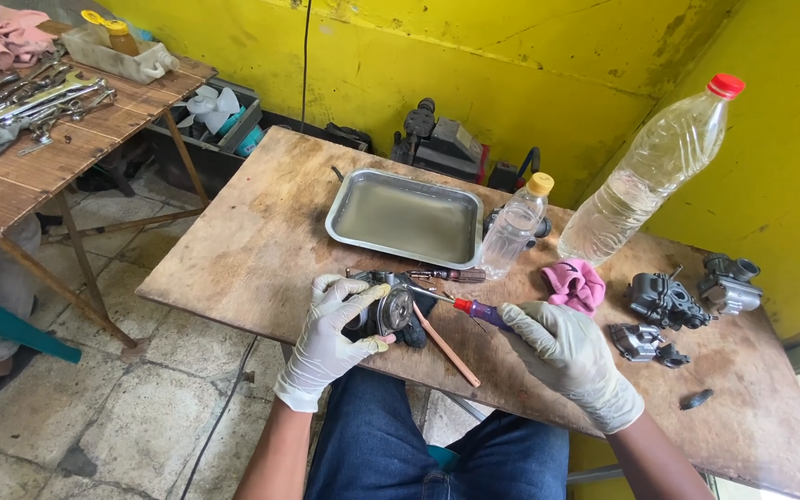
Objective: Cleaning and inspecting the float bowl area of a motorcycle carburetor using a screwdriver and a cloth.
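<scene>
Just before the metal tray (pixel 406 219), a carburetor (pixel 387 310) was gripped by the left hand (pixel 333 333) while a screwdriver (pixel 463 307) was clenched in the right hand (pixel 568 356).

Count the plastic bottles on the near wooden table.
2. A large bottle with a red cap leans at the table's far right; a small bottle with a yellow cap stands beside the metal tray. None seem hidden.
</scene>
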